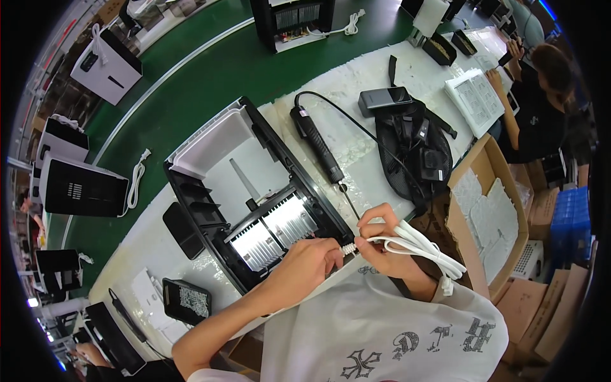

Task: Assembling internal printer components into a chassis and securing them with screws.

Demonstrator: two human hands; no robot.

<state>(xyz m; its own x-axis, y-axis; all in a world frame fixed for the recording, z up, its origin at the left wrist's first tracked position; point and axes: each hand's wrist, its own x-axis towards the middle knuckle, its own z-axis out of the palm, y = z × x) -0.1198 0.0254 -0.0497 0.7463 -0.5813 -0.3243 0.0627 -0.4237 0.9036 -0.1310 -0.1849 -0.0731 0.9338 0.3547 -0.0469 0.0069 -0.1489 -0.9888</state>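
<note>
A coiled white power cord (428, 249) hangs from my right hand (384, 247), which is closed on it near its ribbed strain relief (348, 249). On the other side of that ribbed piece, my left hand (310, 262) has its fingers curled in at the near edge of an appliance housing (219, 137); they close about the cord's end, though the fingertips are partly hidden. The housing lies open on the bench, black-framed with a pale inside. Silver finned metal plates (273, 232) sit in it, close to my left hand.
Beyond the housing lies a corded black electric screwdriver (316, 143). A black mesh bag (414, 149) and a grey box-shaped device (385, 100) are to its right. A tray of screws (186, 301) stands at left, an open carton (490, 216) at right. Finished-looking units (83, 184) stand on the green conveyor (210, 76). A co-worker (541, 102) sits far right.
</note>
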